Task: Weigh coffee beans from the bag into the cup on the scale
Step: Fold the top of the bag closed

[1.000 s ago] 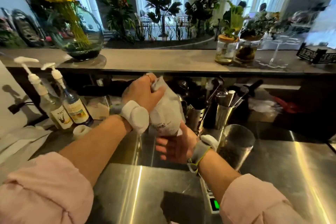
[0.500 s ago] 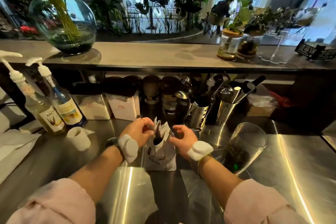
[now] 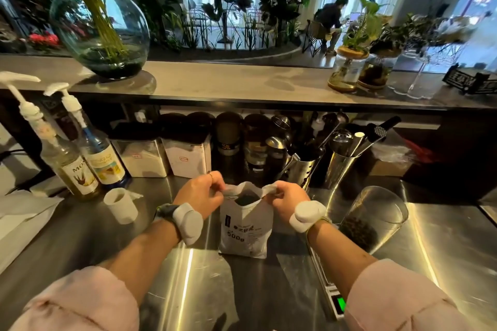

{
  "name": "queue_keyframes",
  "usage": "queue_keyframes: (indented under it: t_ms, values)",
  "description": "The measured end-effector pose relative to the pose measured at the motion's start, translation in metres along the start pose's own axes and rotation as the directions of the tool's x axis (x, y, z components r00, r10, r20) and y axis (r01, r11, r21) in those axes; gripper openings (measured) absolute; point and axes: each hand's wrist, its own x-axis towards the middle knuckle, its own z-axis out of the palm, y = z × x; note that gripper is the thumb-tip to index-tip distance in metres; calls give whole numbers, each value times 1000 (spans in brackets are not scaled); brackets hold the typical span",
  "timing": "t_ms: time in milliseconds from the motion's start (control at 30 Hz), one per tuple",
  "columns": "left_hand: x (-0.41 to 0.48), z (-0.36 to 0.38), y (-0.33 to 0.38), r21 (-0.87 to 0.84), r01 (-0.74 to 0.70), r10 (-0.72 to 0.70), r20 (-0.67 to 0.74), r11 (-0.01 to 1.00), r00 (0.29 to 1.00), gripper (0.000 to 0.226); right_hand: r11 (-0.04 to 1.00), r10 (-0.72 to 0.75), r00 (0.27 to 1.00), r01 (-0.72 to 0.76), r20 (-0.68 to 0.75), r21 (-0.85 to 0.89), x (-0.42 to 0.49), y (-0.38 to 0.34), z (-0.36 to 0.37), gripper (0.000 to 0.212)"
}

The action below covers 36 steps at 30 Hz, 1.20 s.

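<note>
1. The white coffee bag (image 3: pixel 246 231) stands upright on the steel counter (image 3: pixel 188 290), just left of the scale (image 3: pixel 333 301).
2. The left hand (image 3: pixel 200 193) and right hand (image 3: pixel 286 197) each pinch its top edge, holding the mouth open.
3. The clear cup (image 3: pixel 376 212) on the scale already holds beans (image 3: pixel 357 231). Pouring looks largely done; checking the weight and any top-up remain.

The brushed stainless-steel counter (image 3: pixel 80 244) carries an upright white paper coffee bag (image 3: pixel 243 228). Left of the bag stands a small white plastic cup (image 3: pixel 121 205), farther left two pump-topped glass syrup bottles (image 3: pixel 78 174). Right of the bag lies a slim dark scale (image 3: pixel 332 298) with green display; behind the bag, two square metal tins (image 3: pixel 142 157)
</note>
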Motion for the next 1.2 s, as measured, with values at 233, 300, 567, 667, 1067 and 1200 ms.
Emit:
queue_keyframes:
  t_ms: [233,300,567,667,1067,1200]
  values:
    - [-4,8,3,-132,73,-46,199,988,979,38,945,-319,940,326,120,-43,-17,-42,1,73]
    - [-7,10,1,-141,109,-62,302,984,951,49,923,-261,937,312,230,-225,-17,-50,3,86]
    - [-7,13,-5,-66,100,-81,247,993,966,16,756,-113,931,308,348,-578,-9,-54,2,86]
    - [-11,11,-7,-54,136,-123,194,989,973,10,700,-107,936,310,335,-644,-5,-57,0,39]
    - [-6,0,2,8,116,-114,233,993,966,27,618,-149,916,381,373,-688,1,-74,15,34]
    - [-8,1,-1,-10,96,-92,220,995,971,36,661,-146,928,349,342,-664,4,-79,23,23]
